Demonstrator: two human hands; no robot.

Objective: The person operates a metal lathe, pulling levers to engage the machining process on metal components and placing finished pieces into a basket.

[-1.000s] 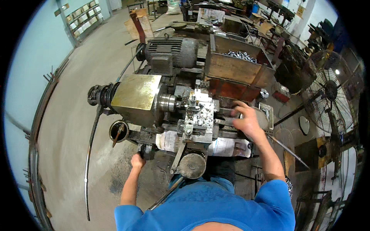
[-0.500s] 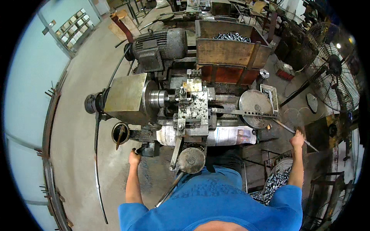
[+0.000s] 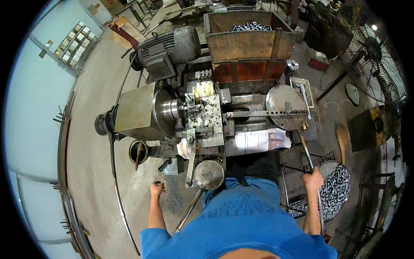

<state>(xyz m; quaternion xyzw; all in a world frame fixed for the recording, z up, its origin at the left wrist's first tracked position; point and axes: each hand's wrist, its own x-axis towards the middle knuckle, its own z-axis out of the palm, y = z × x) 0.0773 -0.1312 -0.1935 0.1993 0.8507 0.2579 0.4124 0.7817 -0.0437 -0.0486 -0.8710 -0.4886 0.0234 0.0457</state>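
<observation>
My right hand (image 3: 313,179) is wrapped round a long steel lever (image 3: 305,150), which runs down from a round metal disc (image 3: 282,101) at the lathe's right end. A bar with a row of holes (image 3: 254,114) joins that disc to the tool slide (image 3: 206,118). Left of the slide is the shiny spindle nose (image 3: 173,108). My left hand (image 3: 158,188) hangs with curled fingers below a small block with a dark handle (image 3: 170,166), apart from it; what it may hold is too small to tell. Nearer my body is a smaller disc (image 3: 208,175) with its own rod (image 3: 189,210).
A basket of small metal parts (image 3: 338,185) stands by my right forearm. Behind the lathe are a rusty bin of parts (image 3: 241,45) and a motor (image 3: 170,47). A pot with a brush (image 3: 138,153) sits left, a large fan (image 3: 373,52) right. Printed paper (image 3: 258,141) covers the lathe front.
My right hand has swung the lever toward me and leftward. The slide has moved slightly away from the spindle nose. My left hand has come off the dark handle and dropped lower.
</observation>
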